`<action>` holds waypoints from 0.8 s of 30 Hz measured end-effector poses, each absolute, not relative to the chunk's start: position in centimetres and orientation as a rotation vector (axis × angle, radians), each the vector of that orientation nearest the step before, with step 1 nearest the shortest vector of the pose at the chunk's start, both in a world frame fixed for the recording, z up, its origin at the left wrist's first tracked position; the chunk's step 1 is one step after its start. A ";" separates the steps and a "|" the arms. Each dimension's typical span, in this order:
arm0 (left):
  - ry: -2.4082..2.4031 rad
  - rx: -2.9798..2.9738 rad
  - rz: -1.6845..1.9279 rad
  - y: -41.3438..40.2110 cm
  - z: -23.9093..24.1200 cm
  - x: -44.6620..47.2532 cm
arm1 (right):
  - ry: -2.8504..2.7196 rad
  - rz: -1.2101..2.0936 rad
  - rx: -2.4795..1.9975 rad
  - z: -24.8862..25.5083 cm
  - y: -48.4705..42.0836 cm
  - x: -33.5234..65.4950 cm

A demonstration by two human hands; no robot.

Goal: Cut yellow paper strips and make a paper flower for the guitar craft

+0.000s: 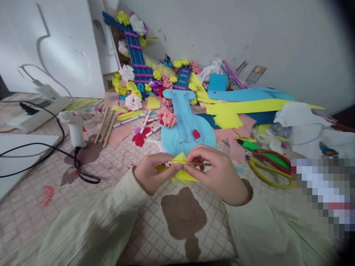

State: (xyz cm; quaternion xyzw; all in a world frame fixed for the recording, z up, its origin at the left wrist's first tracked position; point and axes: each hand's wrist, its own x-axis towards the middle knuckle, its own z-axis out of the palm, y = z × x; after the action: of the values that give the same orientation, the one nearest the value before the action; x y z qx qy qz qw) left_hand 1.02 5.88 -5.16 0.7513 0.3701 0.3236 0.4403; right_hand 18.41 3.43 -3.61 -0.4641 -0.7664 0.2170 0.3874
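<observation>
My left hand point(152, 173) and my right hand point(219, 173) meet in the middle, both pinched on a yellow paper piece point(181, 173). A thin wooden stick point(191, 163) lies across the paper, held between the fingertips of both hands. Just beyond my hands lies a light blue paper guitar point(185, 125) with a pink paper flower point(169, 119) and a red patch on its body.
A white glue gun point(74, 127) with a black cord stands at the left. Wooden sticks point(105, 127) and markers point(144, 122) lie behind it. Scissors with red and yellow handles point(270, 166) lie at the right. Paper flowers, a dark blue guitar point(137, 51) and yellow and blue paper strips point(249, 107) pile against the wall.
</observation>
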 end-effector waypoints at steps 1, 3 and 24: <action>0.928 1.863 0.809 5.9 -5.1 1.0 | -1.951 0.566 -1.176 -3.6 3.4 18.5; 0.947 1.853 0.816 5.8 -5.1 0.9 | -1.956 0.587 -1.174 -3.5 3.5 18.5; 1.000 1.877 0.831 5.7 -5.4 0.9 | -2.034 0.493 -1.256 -3.8 3.2 18.7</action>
State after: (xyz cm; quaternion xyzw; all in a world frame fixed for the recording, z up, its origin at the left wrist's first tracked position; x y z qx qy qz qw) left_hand 0.94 5.72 -5.36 0.7476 0.3984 0.3308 0.4159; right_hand 18.70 3.22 -3.84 -0.4832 -0.7828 0.1896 0.3432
